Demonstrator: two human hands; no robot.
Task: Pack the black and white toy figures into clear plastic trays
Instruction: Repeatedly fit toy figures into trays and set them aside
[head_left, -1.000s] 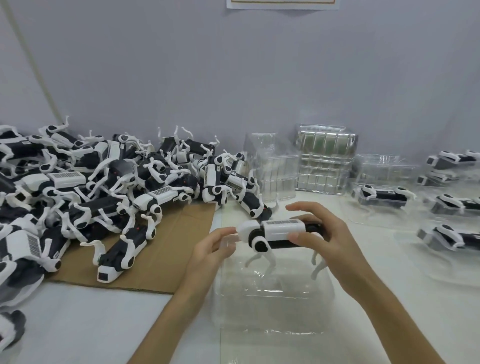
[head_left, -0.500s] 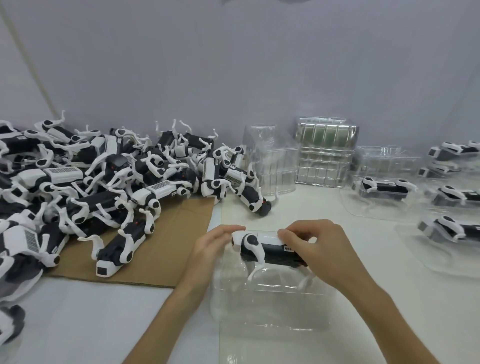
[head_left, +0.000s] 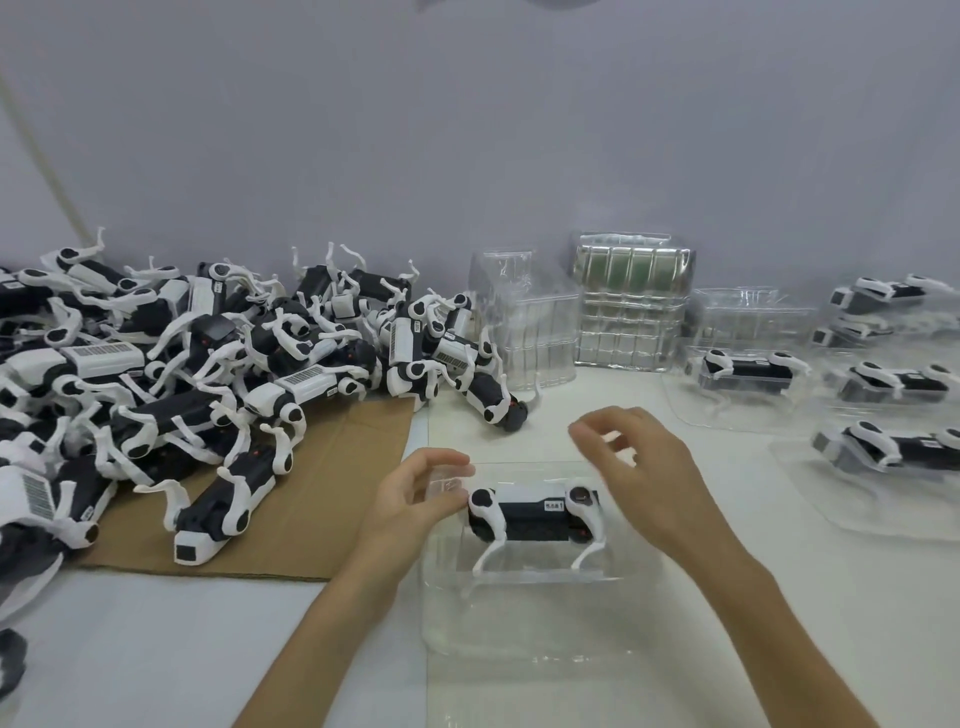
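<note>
The left hand (head_left: 415, 499) is loosely cupped, thumb below fingers; the right hand (head_left: 649, 478) hovers, blurred, fingers loosely curled.

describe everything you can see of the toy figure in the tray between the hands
The toy figure is a robot dog in glossy plastic: black body, white top, round hip joints, thin white legs, small label. It stands upright, side-on, in the clear tray. The left hand is at its left end; the right hand hovers above.

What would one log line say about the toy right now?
toy figure: in clear tray | left hand: at its end, contact unclear | right hand: above it, holding nothing
</note>
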